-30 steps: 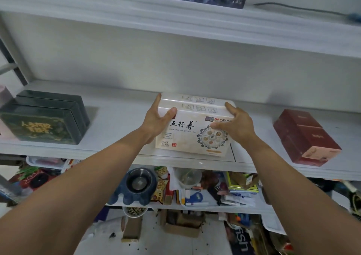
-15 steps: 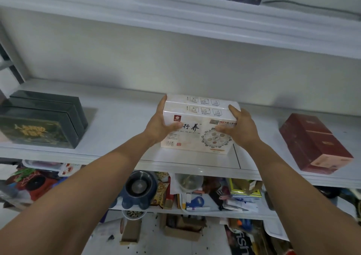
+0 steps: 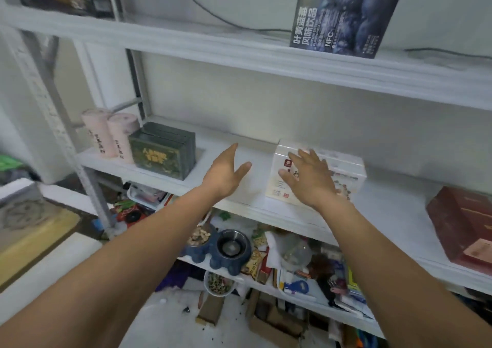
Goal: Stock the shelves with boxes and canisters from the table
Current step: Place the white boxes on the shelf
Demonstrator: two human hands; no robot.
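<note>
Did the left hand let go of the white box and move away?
Yes. The left hand has let go of the white box and moved left, toward the green box, fingers open.

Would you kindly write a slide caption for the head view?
White box stands on the middle shelf; open right hand in front of it, open left hand beside it.

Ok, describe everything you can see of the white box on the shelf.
The white box is a glossy carton, seemingly film-wrapped, with a round red logo top left on its front and dark characters partly hidden. It sits flat on the middle shelf near the front edge, bare shelf either side. The right hand, fingers spread, covers its front; contact is unclear. The left hand is clear of it.
</note>
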